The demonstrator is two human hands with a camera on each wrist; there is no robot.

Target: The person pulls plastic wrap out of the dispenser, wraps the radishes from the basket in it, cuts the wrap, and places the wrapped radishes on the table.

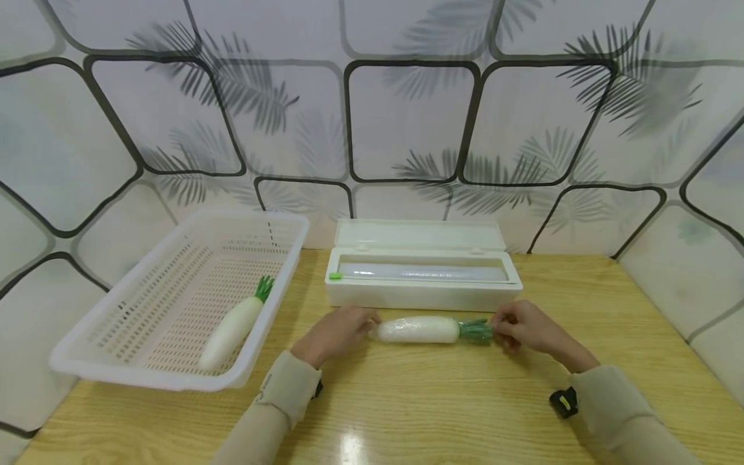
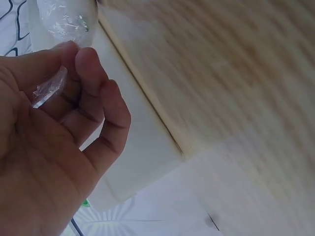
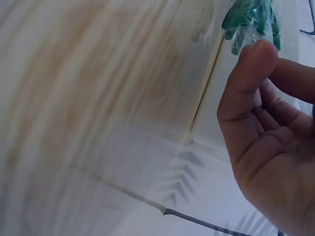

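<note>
A white radish (image 1: 420, 329) wrapped in clear film lies level in front of the dispenser, its green stem end pointing right. My left hand (image 1: 341, 330) pinches the gathered plastic film (image 2: 50, 88) at the radish's root end, thumb against fingertips in the left wrist view. At the other end, my right hand (image 1: 527, 328) pinches the film just past the green stems (image 3: 252, 19). Both ends of the film are bunched between fingers and thumb. Right behind the radish stands a white cling film dispenser (image 1: 424, 297) with its lid (image 1: 418, 234) raised and a film roll (image 1: 424, 271) inside.
On the left sits a white perforated basket (image 1: 152, 380) holding another white radish (image 1: 231, 334) with green stems, which shows no film. A green slider (image 1: 335, 276) is at the dispenser's left front edge. The wooden table (image 1: 418, 413) meets a patterned wall covering (image 1: 407, 123) behind.
</note>
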